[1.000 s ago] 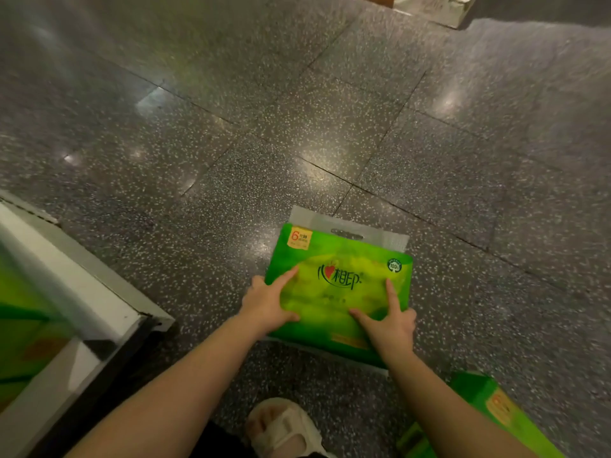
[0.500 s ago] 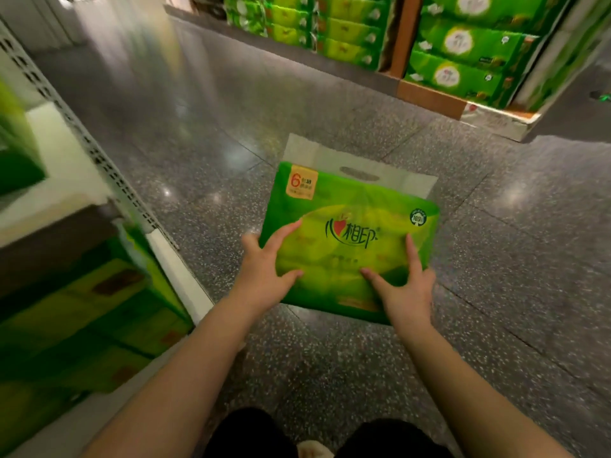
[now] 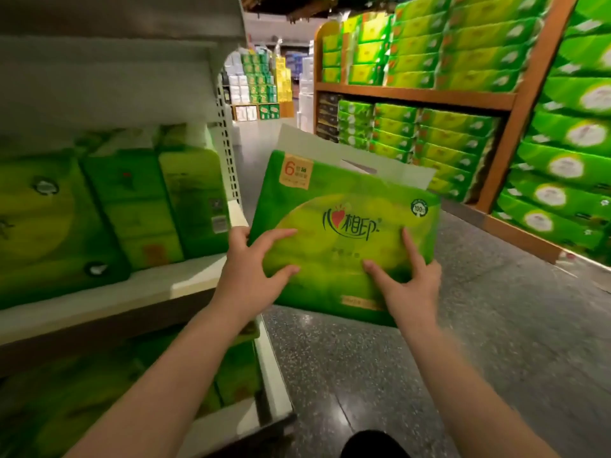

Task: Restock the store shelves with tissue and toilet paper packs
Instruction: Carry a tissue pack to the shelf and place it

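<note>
Left hand (image 3: 246, 274) and right hand (image 3: 410, 282) gripping the near edge of a green tissue pack (image 3: 344, 239) marked 6, held above the floor (image 3: 446, 358), just right of the white shelf (image 3: 185, 285), stocked wooden shelves (image 3: 413, 97) far right

Left hand (image 3: 246, 276), right hand (image 3: 411, 285) grip green tissue pack (image 3: 344, 233) beside shelf (image 3: 99, 292).

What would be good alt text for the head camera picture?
Two hands, left hand and right hand, hold a green tissue pack above a speckled floor. A white shelf with similar packs stands at left; wooden shelves full of green packs stand at right.
</note>
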